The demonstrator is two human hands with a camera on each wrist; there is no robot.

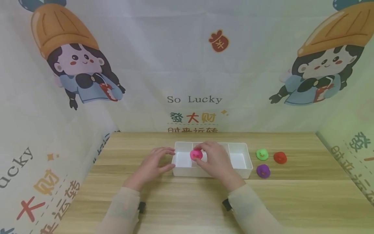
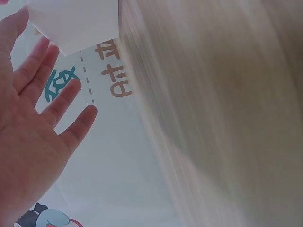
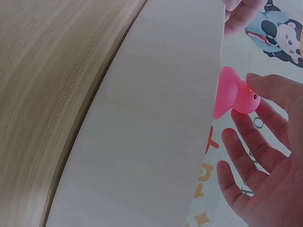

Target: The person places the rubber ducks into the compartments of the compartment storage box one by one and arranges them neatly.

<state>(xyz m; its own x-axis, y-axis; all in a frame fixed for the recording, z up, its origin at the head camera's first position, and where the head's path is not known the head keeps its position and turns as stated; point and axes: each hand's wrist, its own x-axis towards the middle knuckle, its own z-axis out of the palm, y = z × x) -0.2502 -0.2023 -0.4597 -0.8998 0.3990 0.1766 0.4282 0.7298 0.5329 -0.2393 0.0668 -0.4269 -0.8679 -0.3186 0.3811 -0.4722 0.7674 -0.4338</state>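
Observation:
A pink rubber duck (image 1: 196,154) is pinched by its head between the thumb and fingers of my right hand (image 1: 215,160). It is held over the white divided box (image 1: 181,172), near the divider between the left and middle compartments; in the right wrist view the duck (image 3: 230,94) shows just past the box's rim. My left hand (image 1: 152,165) is at the box's left end, its fingers spread and loosely bent, fingertips at the wall. In the left wrist view, the left hand (image 2: 38,118) holds nothing, and its fingertips meet the box corner (image 2: 75,23).
Right of the box, a green duck (image 1: 262,154), a purple duck (image 1: 263,171) and a red duck (image 1: 280,157) lie on the wooden table (image 1: 187,204). A printed cloth (image 1: 146,65) hangs behind the table and along both sides.

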